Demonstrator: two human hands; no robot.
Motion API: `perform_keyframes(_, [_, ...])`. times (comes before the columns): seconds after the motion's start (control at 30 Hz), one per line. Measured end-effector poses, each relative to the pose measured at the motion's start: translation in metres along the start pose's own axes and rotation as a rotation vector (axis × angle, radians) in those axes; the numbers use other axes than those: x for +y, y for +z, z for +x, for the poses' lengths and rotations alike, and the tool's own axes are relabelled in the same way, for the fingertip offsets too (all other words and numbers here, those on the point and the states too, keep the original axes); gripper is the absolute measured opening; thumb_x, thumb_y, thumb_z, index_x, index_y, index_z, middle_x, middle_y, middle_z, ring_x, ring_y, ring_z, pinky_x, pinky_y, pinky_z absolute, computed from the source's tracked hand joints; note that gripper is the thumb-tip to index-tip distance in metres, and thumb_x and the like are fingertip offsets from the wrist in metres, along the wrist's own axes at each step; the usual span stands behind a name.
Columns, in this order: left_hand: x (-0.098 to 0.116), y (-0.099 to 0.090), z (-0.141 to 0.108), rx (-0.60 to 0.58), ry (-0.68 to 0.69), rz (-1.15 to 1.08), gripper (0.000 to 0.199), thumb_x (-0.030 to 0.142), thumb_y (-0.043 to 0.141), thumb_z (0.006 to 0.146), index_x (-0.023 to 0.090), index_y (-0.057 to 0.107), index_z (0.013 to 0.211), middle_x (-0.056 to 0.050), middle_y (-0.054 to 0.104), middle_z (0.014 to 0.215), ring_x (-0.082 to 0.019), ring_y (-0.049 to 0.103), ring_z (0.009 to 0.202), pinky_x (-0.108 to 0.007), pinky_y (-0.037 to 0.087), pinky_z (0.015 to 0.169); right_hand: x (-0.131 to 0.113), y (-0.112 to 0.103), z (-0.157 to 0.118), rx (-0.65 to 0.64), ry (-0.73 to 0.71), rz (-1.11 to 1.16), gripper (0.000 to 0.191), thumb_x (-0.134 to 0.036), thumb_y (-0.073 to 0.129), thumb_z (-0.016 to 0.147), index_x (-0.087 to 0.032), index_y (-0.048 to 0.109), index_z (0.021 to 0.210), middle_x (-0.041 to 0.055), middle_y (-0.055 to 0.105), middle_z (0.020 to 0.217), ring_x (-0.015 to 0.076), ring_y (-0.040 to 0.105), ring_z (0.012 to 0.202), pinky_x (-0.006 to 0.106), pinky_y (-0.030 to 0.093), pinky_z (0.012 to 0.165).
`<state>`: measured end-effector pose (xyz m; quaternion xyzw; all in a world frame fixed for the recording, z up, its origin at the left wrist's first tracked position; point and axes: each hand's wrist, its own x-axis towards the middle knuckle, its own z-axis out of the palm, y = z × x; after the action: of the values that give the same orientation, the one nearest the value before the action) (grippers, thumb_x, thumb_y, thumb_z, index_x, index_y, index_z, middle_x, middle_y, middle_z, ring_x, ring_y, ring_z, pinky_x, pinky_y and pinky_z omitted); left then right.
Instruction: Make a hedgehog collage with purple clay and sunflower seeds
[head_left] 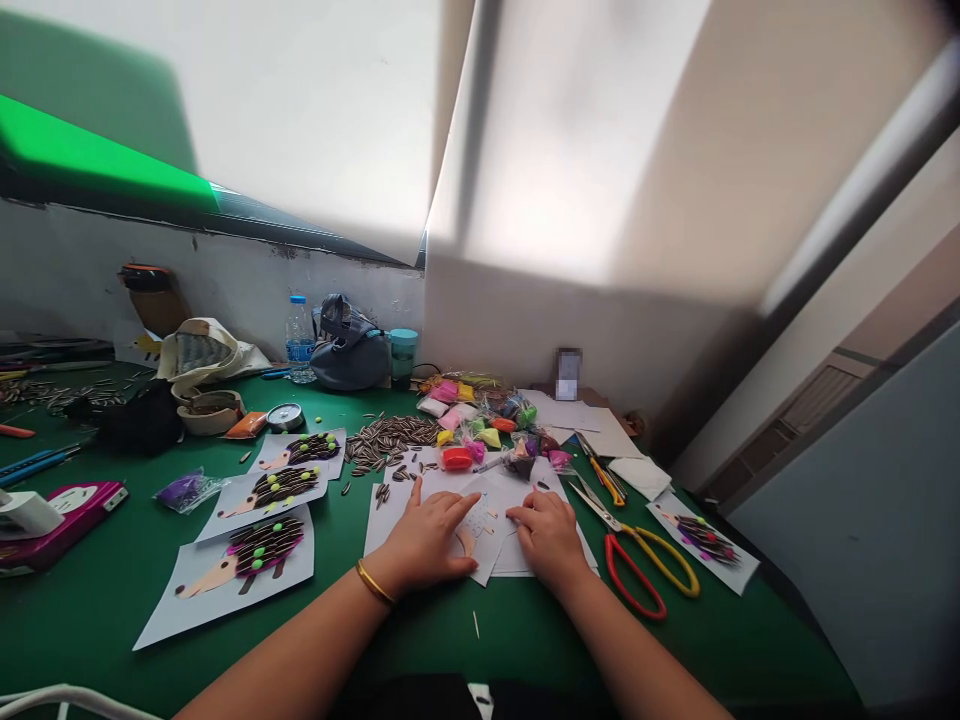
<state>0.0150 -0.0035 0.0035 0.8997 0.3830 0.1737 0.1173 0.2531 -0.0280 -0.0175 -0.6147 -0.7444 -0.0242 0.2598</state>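
A white paper with a drawn hedgehog lies on other white sheets in front of me. My left hand rests flat on the left side of this paper, thumb and fingers spread. A gold-coloured bangle circles the left wrist. At the paper's right edge is my right hand, its fingers bent together and the fingertips low over the sheet. Whatever is in those fingertips, if anything, is too small to make out. Sunflower seeds are heaped beyond the left hand, with bagged coloured clay beside them.
Scissors with red and yellow handles lie open to the right, near a utility knife and a finished hedgehog card. More hedgehog cards are at left. A toothpick lies in front. A water bottle stands behind.
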Motion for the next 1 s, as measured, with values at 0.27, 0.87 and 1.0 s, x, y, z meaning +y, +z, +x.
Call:
perform_keyframes(0.27, [-0.001, -0.0017, -0.0007, -0.008, 0.002, -0.006, 0.09, 0.047, 0.074, 0.068, 0.03, 0.035, 0.146, -0.009, 0.057, 0.132, -0.032, 0.049, 0.125, -0.063, -0.01, 0.114, -0.0003, -0.0005, 0.0004, 0.01, 0.024, 0.034, 0.033, -0.007, 0.054, 0.081, -0.029, 0.077, 0.092, 0.0031, 0.063, 0.09, 0.019, 0.051, 0.096, 0.035, 0.029, 0.091])
perform_keyframes(0.87, [0.0009, -0.0057, -0.0007, -0.017, 0.011, 0.018, 0.078, 0.047, 0.066, 0.076, 0.03, 0.035, 0.146, -0.008, 0.057, 0.133, -0.032, 0.048, 0.126, -0.063, -0.007, 0.114, 0.0072, -0.0005, -0.0023, 0.014, 0.062, 0.047, 0.04, -0.007, 0.051, 0.08, -0.03, 0.075, 0.102, 0.0042, 0.065, 0.094, 0.0207, 0.053, 0.1, 0.035, 0.03, 0.09])
perform_keyframes(1.0, [0.0021, -0.0061, 0.0002, -0.013, -0.002, 0.039, 0.07, 0.045, 0.061, 0.082, 0.03, 0.037, 0.146, -0.009, 0.057, 0.133, -0.031, 0.049, 0.126, -0.065, -0.003, 0.114, 0.0056, 0.0007, -0.0026, -0.023, 0.035, 0.037, 0.044, -0.007, 0.054, 0.078, -0.032, 0.073, 0.109, 0.0039, 0.064, 0.096, 0.0211, 0.052, 0.1, 0.036, 0.03, 0.091])
